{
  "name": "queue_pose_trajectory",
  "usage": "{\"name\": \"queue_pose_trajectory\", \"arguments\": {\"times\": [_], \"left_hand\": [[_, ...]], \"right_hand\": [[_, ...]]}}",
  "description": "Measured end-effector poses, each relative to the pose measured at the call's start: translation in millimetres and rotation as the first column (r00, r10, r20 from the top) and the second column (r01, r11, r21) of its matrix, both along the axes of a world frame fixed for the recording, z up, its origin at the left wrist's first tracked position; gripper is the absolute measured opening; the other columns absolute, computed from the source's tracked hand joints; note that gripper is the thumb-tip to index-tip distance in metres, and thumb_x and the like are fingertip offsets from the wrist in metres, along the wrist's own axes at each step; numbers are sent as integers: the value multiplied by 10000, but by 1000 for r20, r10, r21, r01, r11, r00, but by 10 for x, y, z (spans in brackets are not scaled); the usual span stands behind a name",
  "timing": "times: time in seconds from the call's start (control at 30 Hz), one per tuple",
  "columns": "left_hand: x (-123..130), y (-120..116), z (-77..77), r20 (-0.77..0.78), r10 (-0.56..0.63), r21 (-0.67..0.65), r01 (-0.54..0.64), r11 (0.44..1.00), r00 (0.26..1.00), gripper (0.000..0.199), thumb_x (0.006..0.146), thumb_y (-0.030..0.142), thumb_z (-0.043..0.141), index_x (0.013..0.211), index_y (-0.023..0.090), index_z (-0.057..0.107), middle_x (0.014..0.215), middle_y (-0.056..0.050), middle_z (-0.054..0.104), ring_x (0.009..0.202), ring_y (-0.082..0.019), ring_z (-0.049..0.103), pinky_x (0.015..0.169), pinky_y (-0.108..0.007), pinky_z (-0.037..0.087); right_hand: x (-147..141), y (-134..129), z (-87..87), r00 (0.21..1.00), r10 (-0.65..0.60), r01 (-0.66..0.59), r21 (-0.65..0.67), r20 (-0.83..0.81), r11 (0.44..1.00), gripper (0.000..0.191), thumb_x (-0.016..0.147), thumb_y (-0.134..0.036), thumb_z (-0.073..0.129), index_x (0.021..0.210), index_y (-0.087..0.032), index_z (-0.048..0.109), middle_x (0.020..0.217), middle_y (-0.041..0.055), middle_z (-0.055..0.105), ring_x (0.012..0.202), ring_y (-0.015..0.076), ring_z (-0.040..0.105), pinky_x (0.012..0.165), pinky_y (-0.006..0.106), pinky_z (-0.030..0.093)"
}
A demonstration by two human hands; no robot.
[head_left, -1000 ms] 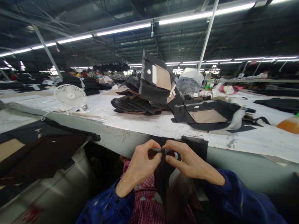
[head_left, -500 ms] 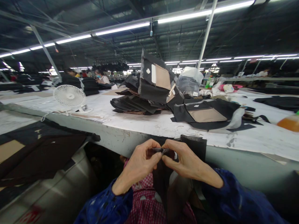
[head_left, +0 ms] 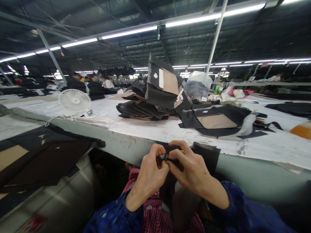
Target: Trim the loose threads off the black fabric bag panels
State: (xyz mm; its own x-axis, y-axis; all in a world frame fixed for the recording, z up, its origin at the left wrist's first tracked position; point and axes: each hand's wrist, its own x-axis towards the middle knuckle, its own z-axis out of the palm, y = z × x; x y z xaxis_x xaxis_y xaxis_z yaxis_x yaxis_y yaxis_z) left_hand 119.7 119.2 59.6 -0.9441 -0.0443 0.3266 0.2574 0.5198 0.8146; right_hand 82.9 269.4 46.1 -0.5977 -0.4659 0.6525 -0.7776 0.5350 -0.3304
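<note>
My left hand (head_left: 151, 173) pinches the folded edge of a black fabric piece (head_left: 205, 156), just off the table's front edge. Close beside it, my right hand (head_left: 191, 166) grips the same edge between thumb and index finger, its other fingers partly raised. A small grey, fuzzy bit of the edge shows between the fingertips. The rest of the piece hangs down over my lap and lies partly behind my right hand. On the table ahead is a stack of black fabric panels (head_left: 142, 109), with a panel bearing a tan pocket (head_left: 170, 81) propped on top.
The white-topped table (head_left: 104, 126) spans the view. On it are a white fan (head_left: 74, 100), another black panel with a tan patch (head_left: 216, 120), a grey plastic bag (head_left: 197, 86) and an orange bottle (head_left: 301, 130). Dark brown fabric (head_left: 46, 161) covers a bin at left.
Both hands stay at the folded edge. My right hand has shifted its grip, its fingers now lifted and more spread. My left hand has turned slightly. The view has moved slightly.
</note>
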Motion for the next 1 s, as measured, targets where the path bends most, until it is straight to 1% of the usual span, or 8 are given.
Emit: {"name": "queue_pose_trajectory", "arguments": {"times": [0.13, 0.27, 0.4, 0.47, 0.57, 0.73, 0.8, 1.0], "left_hand": [[-18, 17, -81, -23, 32, 64, -30, 998, 999, 196, 732, 73, 449, 878, 204, 448, 752, 41, 499, 676, -112, 507, 629, -242, 381], [-28, -5, -131, 2, -52, 261, 50, 964, 999, 157, 751, 128, 492, 877, 204, 438, 688, 60, 456, 611, -93, 453, 565, -215, 344], [-38, -47, -149, 40, -211, 485, 165, 859, 977, 194, 752, 186, 529, 890, 211, 395, 631, 90, 426, 500, -60, 348, 486, -188, 276], [-40, -66, -147, 51, -213, 507, 158, 847, 976, 200, 743, 187, 531, 883, 210, 391, 627, 96, 422, 478, -49, 308, 474, -180, 261], [-25, -76, -125, 51, -155, 472, 113, 875, 987, 194, 729, 175, 532, 870, 205, 402, 652, 87, 414, 502, -50, 319, 482, -178, 261], [40, -39, -63, 66, -135, 347, 104, 932, 989, 187, 753, 155, 530, 902, 207, 430, 648, 76, 391, 568, -77, 382, 526, -189, 301], [59, -32, -67, 60, -142, 328, 115, 938, 988, 190, 775, 157, 534, 928, 212, 437, 650, 74, 385, 585, -83, 390, 542, -192, 316], [29, -92, -151, 108, -202, 398, 144, 906, 973, 205, 826, 270, 586, 973, 222, 451, 679, 63, 452, 560, -77, 415, 497, -179, 338]], "right_hand": [[-12, -55, -84, 989, -49, 45, -28, -142, 999, 125, 860, -167, 502, 840, -174, 626, 1153, 96, 625, 586, 81, 568, 492, 214, 362], [-120, -97, -107, 946, 212, -112, -366, 244, 924, 104, 772, -168, 538, 672, -160, 567, 992, 75, 654, 573, 74, 517, 499, 210, 379], [-339, -2, -95, 371, 577, -91, -589, 728, 803, 194, 747, -322, 628, 702, -140, 581, 864, 73, 655, 446, 35, 404, 376, 182, 261], [-451, 99, -68, 215, 627, -29, -636, 749, 771, 266, 719, -374, 686, 821, -142, 603, 859, 74, 672, 403, 14, 342, 349, 171, 188], [-503, 237, 29, 334, 651, 41, -701, 681, 712, 323, 749, -416, 678, 953, -187, 575, 1042, 88, 682, 361, -13, 222, 325, 171, 127], [-241, 216, 228, 738, 381, -219, -336, 557, 916, 400, 739, -411, 729, 1071, -204, 646, 817, 24, 683, 449, 59, 433, 397, 195, 299], [-171, 161, 264, 847, 320, -270, -175, 425, 947, 368, 668, -336, 803, 993, -200, 698, 735, -1, 659, 535, 83, 475, 469, 199, 336], [-198, 101, 281, 868, 286, -258, -125, 407, 958, 83, 816, -236, 666, 823, -173, 718, 641, -21, 633, 562, 87, 508, 523, 196, 349]]}}
